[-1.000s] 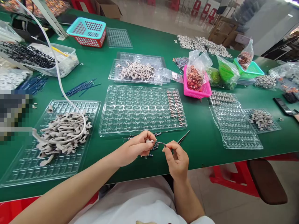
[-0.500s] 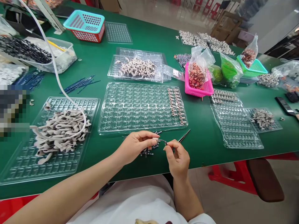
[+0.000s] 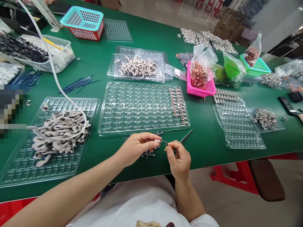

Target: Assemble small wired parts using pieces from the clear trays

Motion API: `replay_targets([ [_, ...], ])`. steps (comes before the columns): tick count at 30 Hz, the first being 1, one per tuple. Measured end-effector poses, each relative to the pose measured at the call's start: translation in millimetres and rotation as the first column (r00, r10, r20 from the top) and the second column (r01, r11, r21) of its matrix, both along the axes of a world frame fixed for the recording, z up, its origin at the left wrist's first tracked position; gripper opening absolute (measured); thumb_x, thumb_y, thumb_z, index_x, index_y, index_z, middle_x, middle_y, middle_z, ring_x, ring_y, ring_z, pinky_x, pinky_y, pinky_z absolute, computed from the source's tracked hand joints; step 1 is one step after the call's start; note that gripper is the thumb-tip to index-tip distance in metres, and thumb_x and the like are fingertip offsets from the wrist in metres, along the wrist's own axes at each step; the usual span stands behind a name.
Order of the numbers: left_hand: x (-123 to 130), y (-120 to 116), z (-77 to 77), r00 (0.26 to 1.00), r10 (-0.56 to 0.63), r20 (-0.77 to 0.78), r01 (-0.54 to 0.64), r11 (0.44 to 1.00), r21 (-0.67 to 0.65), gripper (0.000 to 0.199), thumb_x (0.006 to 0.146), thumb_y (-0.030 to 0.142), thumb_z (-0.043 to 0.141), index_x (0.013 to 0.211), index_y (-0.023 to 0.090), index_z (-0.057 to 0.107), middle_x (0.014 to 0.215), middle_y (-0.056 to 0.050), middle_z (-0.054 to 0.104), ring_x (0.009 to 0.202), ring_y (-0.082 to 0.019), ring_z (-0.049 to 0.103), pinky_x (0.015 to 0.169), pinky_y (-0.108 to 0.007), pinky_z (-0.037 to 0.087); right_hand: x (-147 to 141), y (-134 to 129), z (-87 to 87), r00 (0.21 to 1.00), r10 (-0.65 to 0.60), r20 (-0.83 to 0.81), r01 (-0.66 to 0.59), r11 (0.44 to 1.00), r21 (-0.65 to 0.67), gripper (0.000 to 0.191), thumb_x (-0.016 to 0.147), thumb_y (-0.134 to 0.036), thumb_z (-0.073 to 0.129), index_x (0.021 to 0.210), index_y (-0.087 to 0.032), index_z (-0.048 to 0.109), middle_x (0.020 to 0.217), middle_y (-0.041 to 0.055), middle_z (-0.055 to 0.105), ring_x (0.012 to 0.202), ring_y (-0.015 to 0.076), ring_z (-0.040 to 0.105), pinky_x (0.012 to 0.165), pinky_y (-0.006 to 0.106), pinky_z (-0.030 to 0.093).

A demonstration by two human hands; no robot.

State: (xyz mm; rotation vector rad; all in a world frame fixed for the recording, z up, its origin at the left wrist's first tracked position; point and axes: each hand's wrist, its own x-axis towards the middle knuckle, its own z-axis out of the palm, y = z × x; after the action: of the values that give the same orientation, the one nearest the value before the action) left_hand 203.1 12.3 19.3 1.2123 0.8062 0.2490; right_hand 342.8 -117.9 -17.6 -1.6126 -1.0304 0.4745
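My left hand pinches a small pale plastic shell between thumb and fingertips. Thin wire runs rightward from it to a tiny dark part, which the thumb and forefinger of my right hand grip. Beneath the hands lies a pile of small dark wired parts, partly covered by the left fingers. Tweezers rest on the table just behind my right hand. Beyond them is a clear moulded tray, with pale shells set in rows at its right end.
At left, another clear tray bears a heap of pale shells, with a white cable looping over it. A pink basket stands behind on the right, near a partly filled tray. A blue-and-red basket is far left.
The view has shifted slightly. The dark part and my right hand sit a little closer to the left hand's shell. Both hands keep their pinch.
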Motion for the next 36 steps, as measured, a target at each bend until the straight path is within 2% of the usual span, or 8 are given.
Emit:
replay_targets([
  [27,-0.1,0.7,-3.5,0.999,-0.01,0.047,0.012,0.999,-0.039,0.019,0.077,0.033,0.077,0.093,0.023,0.076,0.082,0.001,0.074,0.068,-0.01,0.061,0.066,-0.02,0.051,1.7,-0.9,2.2,0.999,-0.037,-0.028,0.034,0.997,-0.076,0.009,0.091,-0.025,0.058,0.086,-0.021,0.065,0.076,-0.0014,0.065,0.066,0.0115,0.059,0.061,0.023,0.046],
  [32,0.7,-0.1,-3.9,0.999,-0.015,0.035,0.015,1.0,0.004,0.02,0.078,0.034,0.075,0.095,0.021,0.075,0.081,0.001,0.072,0.066,-0.01,0.06,0.064,-0.02,0.051,0.4,-0.4,0.5,1.0,-0.023,-0.004,0.023,0.999,-0.027,0.008,0.09,-0.022,0.057,0.085,-0.021,0.062,0.074,-0.0016,0.062,0.065,0.0117,0.055,0.061,0.024,0.046],
  [36,0.0,-0.9,-4.3,0.999,-0.007,0.036,0.005,0.998,0.061,0.022,0.08,0.035,0.074,0.095,0.02,0.07,0.081,0.002,0.071,0.067,-0.01,0.061,0.064,-0.02,0.052,-1.1,1.3,0.8,0.991,-0.003,0.136,-0.005,0.998,0.06,0.006,0.089,-0.016,0.058,0.087,-0.021,0.061,0.074,-0.0015,0.06,0.066,0.0122,0.055,0.063,0.026,0.046],
])
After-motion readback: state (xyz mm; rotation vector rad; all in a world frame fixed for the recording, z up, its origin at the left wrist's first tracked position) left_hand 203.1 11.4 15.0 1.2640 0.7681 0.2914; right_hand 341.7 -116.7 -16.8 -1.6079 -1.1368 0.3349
